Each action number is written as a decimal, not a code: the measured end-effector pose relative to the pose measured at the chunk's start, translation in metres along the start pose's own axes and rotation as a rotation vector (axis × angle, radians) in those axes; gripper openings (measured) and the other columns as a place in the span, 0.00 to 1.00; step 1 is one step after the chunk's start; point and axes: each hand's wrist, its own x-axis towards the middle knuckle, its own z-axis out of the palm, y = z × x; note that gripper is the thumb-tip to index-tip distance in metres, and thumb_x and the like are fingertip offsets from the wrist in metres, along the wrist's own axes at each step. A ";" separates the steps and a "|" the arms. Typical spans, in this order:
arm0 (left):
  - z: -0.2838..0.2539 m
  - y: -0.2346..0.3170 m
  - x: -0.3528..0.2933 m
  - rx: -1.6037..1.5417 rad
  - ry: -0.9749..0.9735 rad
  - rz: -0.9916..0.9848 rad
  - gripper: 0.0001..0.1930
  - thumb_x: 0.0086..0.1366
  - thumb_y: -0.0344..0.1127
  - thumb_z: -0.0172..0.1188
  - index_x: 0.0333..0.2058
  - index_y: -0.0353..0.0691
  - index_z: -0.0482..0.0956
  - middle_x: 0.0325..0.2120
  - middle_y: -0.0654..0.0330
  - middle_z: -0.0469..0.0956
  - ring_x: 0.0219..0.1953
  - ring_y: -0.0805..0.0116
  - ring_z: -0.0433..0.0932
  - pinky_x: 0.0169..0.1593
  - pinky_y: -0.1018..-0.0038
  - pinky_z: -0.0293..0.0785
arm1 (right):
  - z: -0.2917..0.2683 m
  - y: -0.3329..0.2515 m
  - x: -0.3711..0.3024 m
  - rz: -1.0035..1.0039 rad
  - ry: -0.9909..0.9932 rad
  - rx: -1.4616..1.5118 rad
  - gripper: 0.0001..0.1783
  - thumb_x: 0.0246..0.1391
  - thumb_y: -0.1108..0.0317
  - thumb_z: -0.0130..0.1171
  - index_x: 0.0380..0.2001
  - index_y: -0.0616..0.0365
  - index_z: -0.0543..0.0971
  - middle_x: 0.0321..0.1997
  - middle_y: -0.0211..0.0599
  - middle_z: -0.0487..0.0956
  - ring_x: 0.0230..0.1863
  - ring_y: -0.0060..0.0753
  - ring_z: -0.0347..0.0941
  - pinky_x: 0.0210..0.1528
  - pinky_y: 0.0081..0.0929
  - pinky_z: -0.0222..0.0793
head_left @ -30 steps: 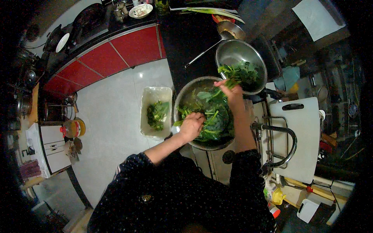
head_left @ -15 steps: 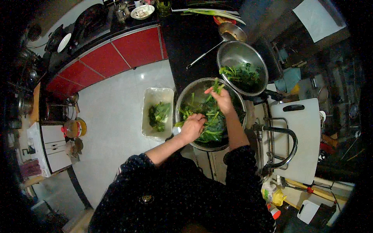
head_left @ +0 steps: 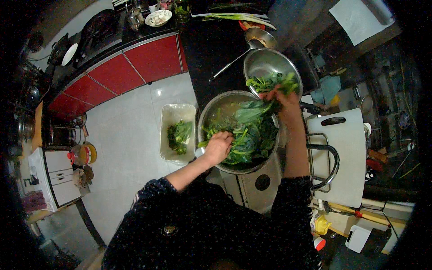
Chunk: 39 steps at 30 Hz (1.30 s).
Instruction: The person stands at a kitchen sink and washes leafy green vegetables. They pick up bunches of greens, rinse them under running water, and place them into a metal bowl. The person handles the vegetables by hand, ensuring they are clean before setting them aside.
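Leafy greens lie in a wide metal basin with water in front of me. My left hand is closed round green stems at the basin's left side. At the near edge of a smaller metal bowl, my right hand is blurred, its fingers closed on leafy greens. More greens are in that bowl, behind the hand. A large leaf stretches below the right hand, over the basin; whether it is gripped is unclear.
A lined bin with leaf scraps stands left of the basin. Right of it are a curved faucet and a white cutting board. A ladle, a small pan and spring onions lie on the black counter.
My right hand has moved from above the basin to the right and over the smaller bowl's edge, carrying greens. The left hand stays by the stems. The whole view has shifted slightly.
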 end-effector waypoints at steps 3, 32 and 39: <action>0.001 0.002 -0.003 -0.013 0.035 0.015 0.15 0.51 0.29 0.59 0.40 0.38 0.75 0.41 0.54 0.73 0.45 0.53 0.71 0.50 0.62 0.67 | -0.019 0.048 0.000 0.002 0.217 -0.673 0.04 0.58 0.69 0.50 0.33 0.58 0.70 0.36 0.40 0.77 0.43 0.36 0.75 0.49 0.32 0.66; -0.008 0.009 0.002 0.019 0.030 0.021 0.15 0.50 0.26 0.59 0.39 0.36 0.76 0.41 0.54 0.73 0.44 0.53 0.71 0.50 0.63 0.68 | -0.070 -0.054 0.087 -0.674 0.111 -1.600 0.14 0.46 0.72 0.53 0.39 0.63 0.74 0.40 0.50 0.75 0.43 0.55 0.70 0.46 0.43 0.65; -0.004 0.013 -0.002 0.036 0.150 0.122 0.13 0.47 0.24 0.57 0.35 0.34 0.75 0.38 0.53 0.73 0.41 0.54 0.71 0.46 0.63 0.69 | -0.080 0.073 0.069 -0.330 0.066 -1.807 0.19 0.43 0.67 0.61 0.42 0.58 0.76 0.44 0.46 0.75 0.45 0.53 0.71 0.47 0.41 0.69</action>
